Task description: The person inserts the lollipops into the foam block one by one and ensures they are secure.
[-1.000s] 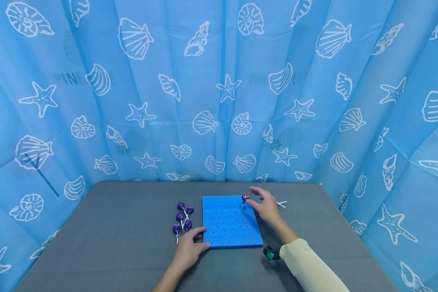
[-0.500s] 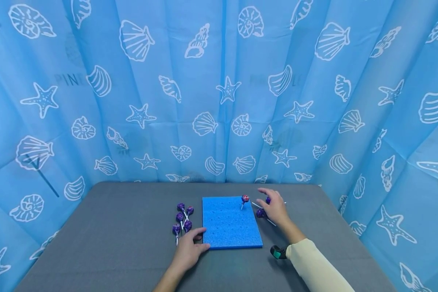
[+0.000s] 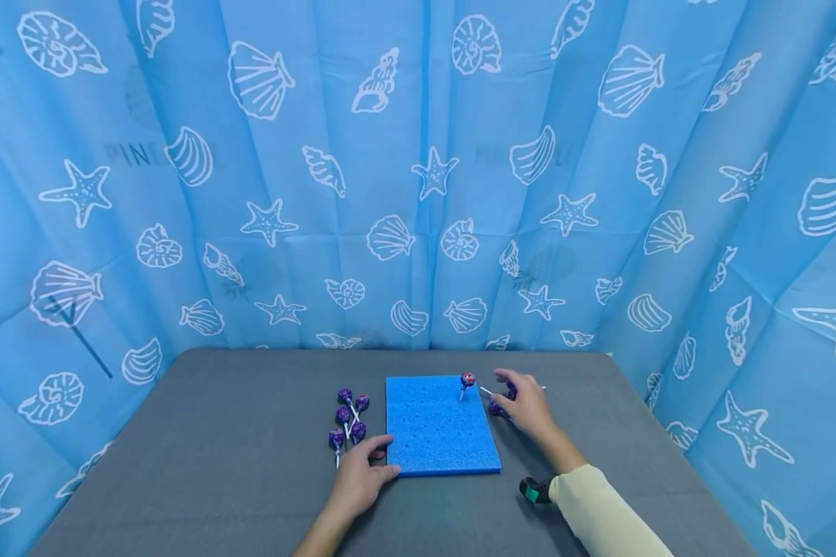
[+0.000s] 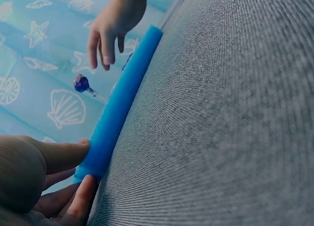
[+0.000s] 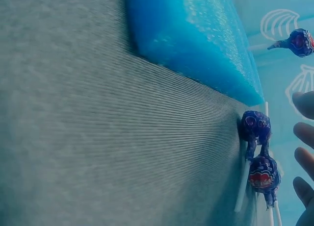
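My left hand [image 3: 358, 478] holds the near left corner of a flat blue foam block [image 3: 442, 433], thumb and fingers on either side of the corner. One wrapped lollipop [image 3: 467, 380] stands upright by its stick in the block's far right part. To the right of the block, my right hand [image 3: 529, 406] hovers close over a few purple-wrapped lollipops [image 3: 496, 407] and partly hides them. In the right wrist view its fingers [image 5: 305, 133] are spread and apart from the lying lollipops [image 5: 263, 174]; nothing is held.
Left of the block lie several purple lollipops [image 3: 343, 416] with white sticks, close to my left hand. Everything sits on a grey cloth-covered table [image 3: 251, 480]. A blue curtain [image 3: 348, 186] with white shell prints hangs behind and at both sides.
My right hand has let go of the lollipop standing in the foam. It has moved right and then slightly down over the loose lollipops. The left hand stays where it was.
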Action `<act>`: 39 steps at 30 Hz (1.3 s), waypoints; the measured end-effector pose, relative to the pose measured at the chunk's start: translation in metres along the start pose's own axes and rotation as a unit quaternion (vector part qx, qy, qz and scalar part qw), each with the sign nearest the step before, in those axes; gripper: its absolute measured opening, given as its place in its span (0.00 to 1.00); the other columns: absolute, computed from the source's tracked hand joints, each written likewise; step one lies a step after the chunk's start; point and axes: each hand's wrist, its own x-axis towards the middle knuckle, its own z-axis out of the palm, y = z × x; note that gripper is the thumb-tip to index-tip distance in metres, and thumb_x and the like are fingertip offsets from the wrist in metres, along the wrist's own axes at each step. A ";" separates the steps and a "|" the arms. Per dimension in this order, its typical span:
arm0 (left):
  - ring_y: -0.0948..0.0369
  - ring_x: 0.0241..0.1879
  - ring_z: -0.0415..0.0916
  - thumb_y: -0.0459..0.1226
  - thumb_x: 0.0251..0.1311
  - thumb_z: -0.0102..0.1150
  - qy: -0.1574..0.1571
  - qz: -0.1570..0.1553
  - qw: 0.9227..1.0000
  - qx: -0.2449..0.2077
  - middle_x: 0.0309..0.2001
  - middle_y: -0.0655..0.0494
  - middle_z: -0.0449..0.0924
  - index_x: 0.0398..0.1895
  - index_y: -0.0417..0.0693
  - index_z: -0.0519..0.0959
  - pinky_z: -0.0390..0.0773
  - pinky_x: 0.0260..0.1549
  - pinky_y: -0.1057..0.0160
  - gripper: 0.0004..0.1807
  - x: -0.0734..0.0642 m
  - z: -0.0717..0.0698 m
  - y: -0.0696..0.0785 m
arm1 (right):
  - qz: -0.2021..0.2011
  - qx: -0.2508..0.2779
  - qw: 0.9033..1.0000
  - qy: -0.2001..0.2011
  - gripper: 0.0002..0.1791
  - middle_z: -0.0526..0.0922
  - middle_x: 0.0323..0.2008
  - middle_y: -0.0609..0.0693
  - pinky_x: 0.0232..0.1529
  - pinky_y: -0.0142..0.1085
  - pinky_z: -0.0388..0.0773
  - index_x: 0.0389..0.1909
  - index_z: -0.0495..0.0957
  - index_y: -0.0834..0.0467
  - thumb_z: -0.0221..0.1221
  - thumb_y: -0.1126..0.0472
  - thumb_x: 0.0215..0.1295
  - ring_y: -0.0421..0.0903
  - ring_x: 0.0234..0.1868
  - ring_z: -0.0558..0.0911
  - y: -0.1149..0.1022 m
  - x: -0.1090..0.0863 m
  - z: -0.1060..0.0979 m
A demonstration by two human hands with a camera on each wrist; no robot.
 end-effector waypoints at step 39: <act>0.53 0.48 0.77 0.36 0.52 0.72 0.007 -0.010 1.000 -0.003 0.47 0.51 0.81 0.56 0.47 0.79 0.75 0.48 0.46 0.25 0.001 0.000 0.000 | 0.039 -0.142 0.988 -0.038 0.16 0.81 0.36 0.49 0.42 0.49 0.68 0.47 0.83 0.57 0.70 0.60 0.57 0.52 0.42 0.72 -0.009 -0.009 0.013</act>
